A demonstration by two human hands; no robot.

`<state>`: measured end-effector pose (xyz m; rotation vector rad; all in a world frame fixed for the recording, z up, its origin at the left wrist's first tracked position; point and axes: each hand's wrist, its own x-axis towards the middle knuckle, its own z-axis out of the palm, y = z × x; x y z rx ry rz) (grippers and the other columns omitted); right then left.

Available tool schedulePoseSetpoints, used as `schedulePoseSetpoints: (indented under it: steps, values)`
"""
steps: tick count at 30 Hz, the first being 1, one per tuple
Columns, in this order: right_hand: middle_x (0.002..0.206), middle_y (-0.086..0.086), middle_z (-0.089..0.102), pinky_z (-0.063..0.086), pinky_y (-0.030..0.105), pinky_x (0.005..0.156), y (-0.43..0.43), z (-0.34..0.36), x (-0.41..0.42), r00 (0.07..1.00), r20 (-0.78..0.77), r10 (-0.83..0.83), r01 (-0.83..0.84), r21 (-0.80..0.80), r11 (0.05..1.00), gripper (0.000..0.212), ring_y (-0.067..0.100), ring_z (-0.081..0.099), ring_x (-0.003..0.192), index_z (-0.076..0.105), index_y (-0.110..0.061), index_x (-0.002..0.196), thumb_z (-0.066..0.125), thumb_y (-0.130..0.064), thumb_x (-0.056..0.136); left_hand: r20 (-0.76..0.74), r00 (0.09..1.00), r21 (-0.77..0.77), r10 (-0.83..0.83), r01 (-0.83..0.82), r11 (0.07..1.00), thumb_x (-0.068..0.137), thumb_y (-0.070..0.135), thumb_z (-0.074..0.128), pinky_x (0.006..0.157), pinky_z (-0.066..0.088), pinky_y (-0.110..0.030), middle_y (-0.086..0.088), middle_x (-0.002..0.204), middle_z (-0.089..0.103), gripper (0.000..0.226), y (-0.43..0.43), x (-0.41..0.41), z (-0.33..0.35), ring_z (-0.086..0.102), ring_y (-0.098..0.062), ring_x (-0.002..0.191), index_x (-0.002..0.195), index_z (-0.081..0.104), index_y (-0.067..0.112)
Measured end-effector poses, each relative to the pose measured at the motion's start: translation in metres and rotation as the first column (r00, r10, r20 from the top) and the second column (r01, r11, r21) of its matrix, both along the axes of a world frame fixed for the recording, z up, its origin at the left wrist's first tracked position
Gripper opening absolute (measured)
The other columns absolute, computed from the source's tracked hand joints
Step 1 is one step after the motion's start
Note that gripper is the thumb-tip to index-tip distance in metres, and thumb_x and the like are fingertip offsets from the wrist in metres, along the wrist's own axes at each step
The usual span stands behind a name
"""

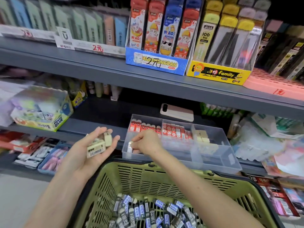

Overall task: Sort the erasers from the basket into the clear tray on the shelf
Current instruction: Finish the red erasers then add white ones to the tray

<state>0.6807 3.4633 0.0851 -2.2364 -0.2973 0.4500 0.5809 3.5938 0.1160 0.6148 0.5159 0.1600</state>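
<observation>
Right hand (144, 142): fingertips together, pinching one small eraser (130, 146) in the left front part of the clear tray (218, 160).
Left hand (82, 152): palm up, fingers half curled around some cream erasers (97, 148), just left of the tray.
Advice: I think it is best to set the eraser against the tray wall and let go only when it rests.
Basket (105, 183): under the tray, with many dark erasers (156, 211) at the bottom.
Shelf (98, 125): grey and crowded with goods; a phone (176, 111) lies behind the tray.
</observation>
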Motion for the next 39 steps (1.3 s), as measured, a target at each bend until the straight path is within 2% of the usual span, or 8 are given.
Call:
schedulePoseSetpoints:
  steps: [5,11,14,18,21,30,34,39]
  values:
    - [0.1,0.015,0.071,0.055,0.035,0.082,0.009,-0.001,0.006,0.997,0.0,0.081,-0.079,-0.195,0.978,0.015,0.021,0.067,0.093,0.071,0.005,0.092,0.065,-0.001,0.08,0.02,1.0,-0.072,-0.02,0.022,0.997,0.068,0.012,0.064,0.063,0.06,-0.04,-0.023,0.119,0.058,0.027,-0.003,0.003,0.0,0.055,-0.038,0.119,0.089,0.061,-0.003]
    - [0.078,0.014,0.069,0.058,0.04,0.075,-0.009,0.018,-0.005,0.999,0.007,0.052,-0.052,-0.008,0.999,0.016,0.026,0.068,0.076,0.068,0.0,0.086,0.051,0.001,0.088,0.033,0.997,-0.088,-0.071,0.074,0.993,0.067,0.012,0.068,0.065,0.06,-0.043,-0.025,0.111,0.066,0.022,-0.008,0.007,-0.004,0.065,-0.04,0.102,0.079,0.069,-0.006]
    - [0.061,-0.008,0.063,0.051,0.027,0.061,-0.021,0.038,-0.021,0.972,0.232,0.036,-0.089,0.224,0.97,0.022,0.005,0.059,0.059,0.068,-0.018,0.076,0.055,-0.026,0.092,0.038,0.992,-0.063,-0.121,0.123,0.99,0.07,0.015,0.068,0.064,0.059,-0.04,-0.025,0.109,0.067,0.02,-0.014,0.008,-0.003,0.067,-0.038,0.098,0.076,0.073,-0.004]
    - [0.058,-0.009,0.056,0.036,0.024,0.055,-0.032,0.051,-0.041,0.909,0.409,0.077,-0.095,0.024,0.995,0.039,0.004,0.048,0.057,0.067,-0.022,0.07,0.059,-0.06,0.075,0.075,0.974,0.025,-0.215,0.214,0.976,0.074,0.02,0.065,0.061,0.058,-0.035,-0.02,0.097,0.072,0.021,-0.033,0.012,0.004,0.071,-0.031,0.089,0.074,0.077,0.002]
    - [0.057,-0.008,0.053,0.035,0.023,0.053,-0.043,0.055,-0.044,0.933,0.358,0.041,-0.034,-0.026,0.999,0.033,0.004,0.046,0.056,0.063,-0.022,0.066,0.065,-0.054,0.076,0.077,0.961,0.058,-0.265,0.261,0.964,0.069,0.02,0.068,0.062,0.058,-0.035,-0.019,0.098,0.072,0.022,-0.049,0.016,0.01,0.071,-0.031,0.091,0.079,0.077,0.003]
    - [0.069,-0.001,0.069,0.055,0.03,0.057,-0.143,0.058,-0.033,0.907,0.207,-0.367,0.255,0.424,0.869,0.005,0.015,0.067,0.06,0.061,-0.021,0.084,0.066,-0.02,0.085,-0.014,0.935,-0.029,-0.355,0.354,0.935,0.066,0.016,0.07,0.056,0.059,-0.033,-0.021,0.088,0.072,0.019,-0.099,0.031,0.024,0.072,-0.034,0.081,0.069,0.072,-0.003]
    - [0.075,0.005,0.068,0.051,0.033,0.065,-0.207,0.053,0.006,0.755,0.453,-0.473,0.453,0.161,0.877,0.01,0.024,0.065,0.073,0.065,-0.012,0.089,0.067,-0.021,0.083,-0.075,0.908,-0.057,-0.413,0.409,0.911,0.064,0.018,0.069,0.046,0.053,-0.024,-0.019,0.079,0.065,0.029,-0.12,0.036,0.027,0.066,-0.029,0.071,0.084,0.064,-0.003]
    - [0.109,0.016,0.067,0.044,0.034,0.084,-0.232,0.038,0.052,0.812,0.582,-0.048,0.365,-0.441,0.82,0.026,0.034,0.059,0.103,0.065,-0.007,0.112,0.053,-0.007,0.089,-0.054,0.878,-0.2,-0.475,0.457,0.867,0.071,0.021,0.064,0.046,0.048,-0.029,-0.022,0.087,0.06,0.032,-0.133,0.041,0.027,0.059,-0.031,0.075,0.087,0.064,-0.006]
